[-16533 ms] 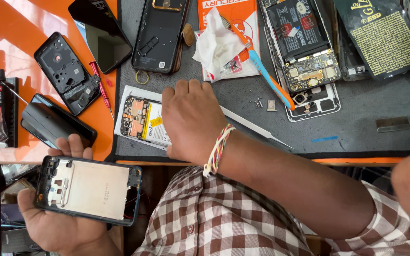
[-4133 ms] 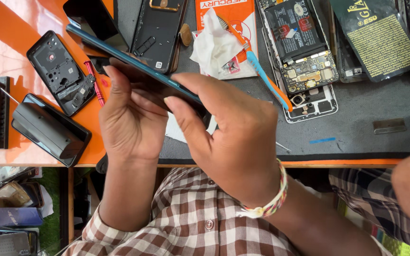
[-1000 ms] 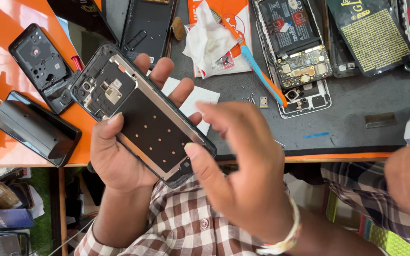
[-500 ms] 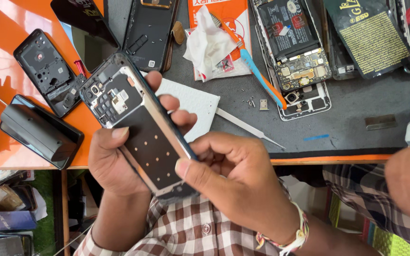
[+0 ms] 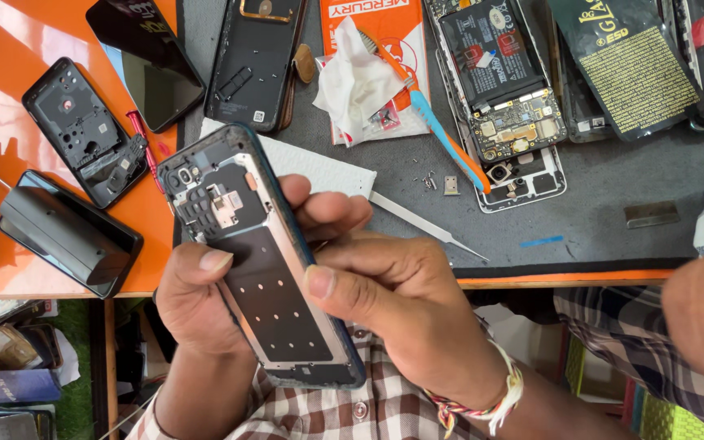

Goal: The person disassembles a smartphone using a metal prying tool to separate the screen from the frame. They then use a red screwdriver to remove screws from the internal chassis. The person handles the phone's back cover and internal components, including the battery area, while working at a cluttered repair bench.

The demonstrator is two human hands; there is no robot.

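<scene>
Since a moment ago the phone frame (image 5: 258, 261) has sunk lower in the picture, and its bare inner side now faces the camera. The left hand (image 5: 205, 314) cradles it from behind while the right hand (image 5: 405, 314) pinches its right edge (thumb on the rim). Beyond them lie a white card (image 5: 319, 167) at centre, then an orange packet (image 5: 372, 33) under crumpled tissue (image 5: 352, 81) at top centre, and a dark, gold-patterned pouch (image 5: 625, 61) at upper right.
</scene>
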